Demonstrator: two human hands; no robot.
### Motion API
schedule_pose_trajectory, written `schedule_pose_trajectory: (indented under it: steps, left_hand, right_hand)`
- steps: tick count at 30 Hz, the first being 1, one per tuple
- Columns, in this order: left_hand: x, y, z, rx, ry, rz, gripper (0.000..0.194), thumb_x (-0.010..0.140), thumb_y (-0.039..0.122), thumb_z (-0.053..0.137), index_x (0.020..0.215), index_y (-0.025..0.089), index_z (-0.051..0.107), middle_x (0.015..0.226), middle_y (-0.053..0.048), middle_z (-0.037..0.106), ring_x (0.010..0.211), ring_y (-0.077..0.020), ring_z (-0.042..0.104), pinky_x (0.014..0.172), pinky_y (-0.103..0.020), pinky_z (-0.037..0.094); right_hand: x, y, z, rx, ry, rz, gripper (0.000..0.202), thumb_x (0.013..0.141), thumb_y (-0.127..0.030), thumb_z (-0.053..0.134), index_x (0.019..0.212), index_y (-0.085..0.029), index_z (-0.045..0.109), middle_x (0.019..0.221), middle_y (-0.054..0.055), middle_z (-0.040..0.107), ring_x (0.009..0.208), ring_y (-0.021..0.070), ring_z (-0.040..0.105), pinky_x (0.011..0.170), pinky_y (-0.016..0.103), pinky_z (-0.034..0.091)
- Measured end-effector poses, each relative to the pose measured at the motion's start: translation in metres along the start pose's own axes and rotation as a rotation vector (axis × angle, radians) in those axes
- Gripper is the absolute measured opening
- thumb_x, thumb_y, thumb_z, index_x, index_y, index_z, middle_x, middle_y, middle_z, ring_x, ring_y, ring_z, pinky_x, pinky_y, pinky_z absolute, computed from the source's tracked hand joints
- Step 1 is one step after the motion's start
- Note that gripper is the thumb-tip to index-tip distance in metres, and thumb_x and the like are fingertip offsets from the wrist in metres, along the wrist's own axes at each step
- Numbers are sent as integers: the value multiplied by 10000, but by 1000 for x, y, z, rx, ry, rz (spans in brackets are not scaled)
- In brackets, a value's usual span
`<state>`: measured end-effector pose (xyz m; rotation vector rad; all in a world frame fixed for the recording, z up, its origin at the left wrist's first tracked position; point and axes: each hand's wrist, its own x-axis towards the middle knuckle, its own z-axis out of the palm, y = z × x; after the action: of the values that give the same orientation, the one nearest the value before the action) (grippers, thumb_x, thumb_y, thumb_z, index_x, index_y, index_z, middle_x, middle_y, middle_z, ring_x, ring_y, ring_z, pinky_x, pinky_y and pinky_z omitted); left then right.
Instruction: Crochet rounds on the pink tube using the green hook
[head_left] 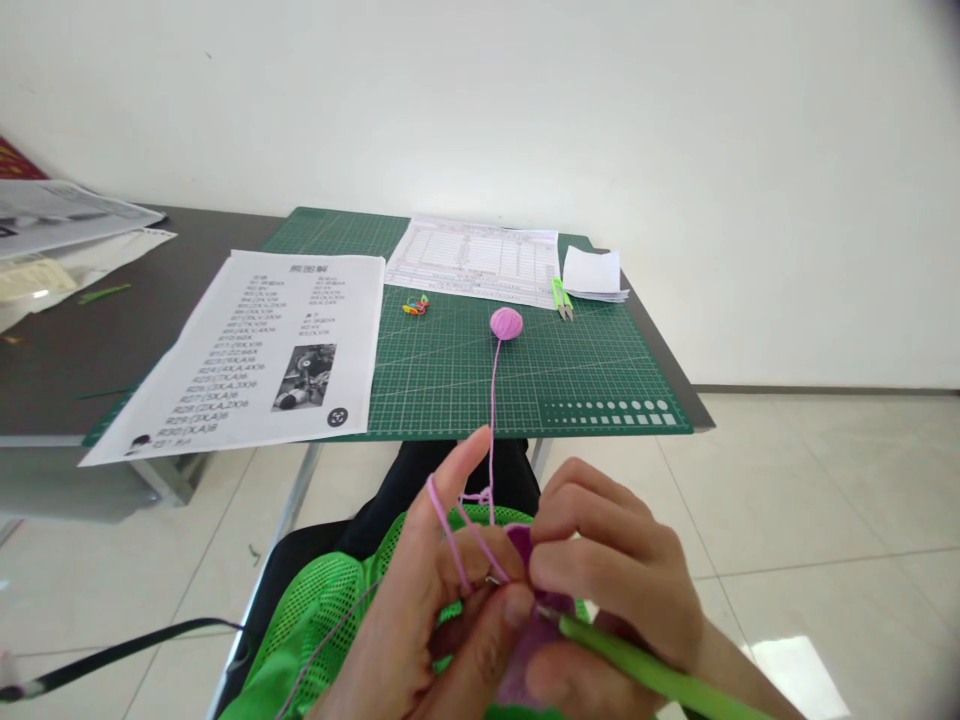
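My right hand (622,580) is closed around a crochet hook (637,665) with a green handle. Its metal tip shows by my left thumb. In my left hand (442,600) a purple crochet piece (523,660) is pinched, partly hidden by both hands. Pink yarn (493,400) loops over my raised left index finger and runs up to a pink yarn ball (506,323) on the table. A small tangle of the yarn hangs just behind that finger.
On the green cutting mat (450,380) lie a printed pattern sheet (300,300), colourful stitch markers (416,306), a printed form (480,260), green thread snips (561,300) and white paper slips (592,272). More papers (67,225) rest at the left.
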<state>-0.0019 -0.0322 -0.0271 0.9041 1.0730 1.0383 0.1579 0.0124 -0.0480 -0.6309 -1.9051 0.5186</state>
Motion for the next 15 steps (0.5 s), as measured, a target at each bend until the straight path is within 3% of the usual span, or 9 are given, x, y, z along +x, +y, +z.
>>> schedule_pose_trajectory:
  steps: [2, 6, 9, 15]
  left_hand:
    - [-1, 0, 0, -123, -23, 2, 591, 889, 339, 754, 1401, 560, 554, 731, 34, 674, 589, -128, 592, 566, -210, 511]
    - [-2, -2, -2, -246, -65, 29, 670, 840, 323, 801, 1411, 559, 540, 657, 34, 620, 539, -122, 462, 493, -225, 354]
    - [-4, -3, -6, -189, -64, -34, 744, 840, 393, 790, 1469, 586, 444, 702, 18, 650, 586, -155, 503, 518, -268, 359]
    - [-2, -1, -10, -223, -109, -98, 827, 800, 374, 831, 1482, 587, 415, 708, 39, 673, 523, -117, 430, 534, -263, 387]
  right_hand:
    - [-3, -6, 2, -155, 3, -58, 339, 1035, -407, 477, 792, -185, 559, 681, 7, 570, 647, 127, 475, 588, 305, 428]
    - [-7, -22, -7, -245, -71, 30, 234, 1031, -363, 492, 962, -187, 629, 797, 56, 700, 733, 169, 596, 664, 332, 553]
    - [-5, -29, -11, -183, -71, 105, 94, 969, -207, 540, 993, -194, 629, 793, 44, 700, 683, 170, 608, 621, 343, 559]
    - [2, -32, -7, -50, -6, 225, 110, 877, -85, 581, 849, -187, 610, 692, 15, 652, 603, 129, 568, 561, 294, 509]
